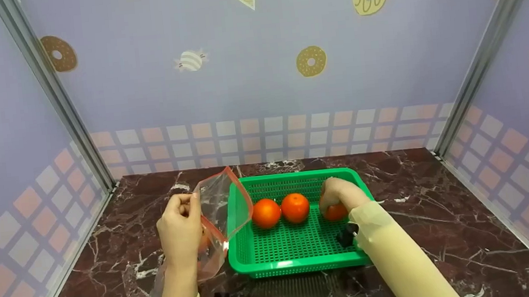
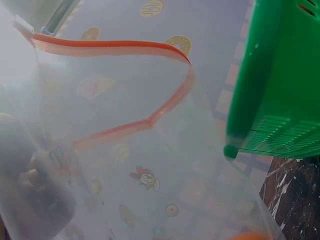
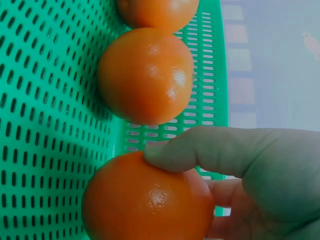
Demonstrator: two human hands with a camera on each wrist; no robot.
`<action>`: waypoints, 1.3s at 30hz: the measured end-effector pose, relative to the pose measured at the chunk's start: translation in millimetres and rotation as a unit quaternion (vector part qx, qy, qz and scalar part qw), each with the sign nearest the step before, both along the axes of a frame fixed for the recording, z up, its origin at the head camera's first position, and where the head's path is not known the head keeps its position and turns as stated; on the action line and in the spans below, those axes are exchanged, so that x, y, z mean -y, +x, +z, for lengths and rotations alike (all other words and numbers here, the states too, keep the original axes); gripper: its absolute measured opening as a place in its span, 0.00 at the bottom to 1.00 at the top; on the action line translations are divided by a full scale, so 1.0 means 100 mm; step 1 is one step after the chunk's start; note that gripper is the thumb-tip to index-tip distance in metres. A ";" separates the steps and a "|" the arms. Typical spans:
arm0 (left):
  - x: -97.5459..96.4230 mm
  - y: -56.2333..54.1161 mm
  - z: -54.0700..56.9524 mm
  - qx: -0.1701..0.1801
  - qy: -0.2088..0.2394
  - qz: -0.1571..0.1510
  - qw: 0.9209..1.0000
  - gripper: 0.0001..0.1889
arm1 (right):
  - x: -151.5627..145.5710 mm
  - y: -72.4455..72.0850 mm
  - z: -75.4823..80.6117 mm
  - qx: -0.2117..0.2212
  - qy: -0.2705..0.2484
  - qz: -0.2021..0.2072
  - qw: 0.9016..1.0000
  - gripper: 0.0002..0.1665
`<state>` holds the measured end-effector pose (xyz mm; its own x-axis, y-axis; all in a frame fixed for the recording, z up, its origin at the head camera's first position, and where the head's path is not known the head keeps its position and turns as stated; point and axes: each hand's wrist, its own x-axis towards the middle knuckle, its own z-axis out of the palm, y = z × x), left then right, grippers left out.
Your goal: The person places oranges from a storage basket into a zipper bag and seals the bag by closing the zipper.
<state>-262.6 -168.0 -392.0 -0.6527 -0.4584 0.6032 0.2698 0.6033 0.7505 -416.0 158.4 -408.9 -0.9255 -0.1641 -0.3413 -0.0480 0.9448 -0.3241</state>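
Note:
My left hand (image 1: 182,229) pinches the rim of a clear zip bag (image 1: 214,202) with a red-orange zip strip. The bag's mouth gapes toward the basket, and an orange fruit shows low inside it, partly behind the hand. In the left wrist view the bag (image 2: 135,180) fills most of the picture, printed with small cartoon figures. My right hand (image 1: 341,194) reaches into the green basket (image 1: 300,263) at its right side. Thumb and fingers grip an orange (image 3: 145,200) there. Two more oranges, a left one (image 1: 266,214) and a middle one (image 1: 295,208), sit side by side in the basket.
The basket, with perforated walls and floor, stands on a dark red marbled tabletop (image 1: 413,231). Its left rim overlaps the bag in the head view. A patterned back wall (image 1: 258,86) and two side walls with metal corner posts (image 1: 63,104) enclose the table.

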 end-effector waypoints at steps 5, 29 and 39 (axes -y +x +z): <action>0.00 0.00 0.00 -0.001 0.001 0.004 1.000 0.09 | -0.01 0.00 0.03 -0.011 -0.016 0.006 1.000 0.33; 0.00 -0.01 0.00 -0.007 -0.005 -0.003 1.000 0.09 | 0.04 0.15 0.24 -0.026 -0.151 -0.048 0.987 0.34; 0.01 -0.01 -0.01 0.000 -0.005 -0.006 1.000 0.08 | 0.08 0.21 0.26 -0.037 -0.223 -0.049 0.973 0.34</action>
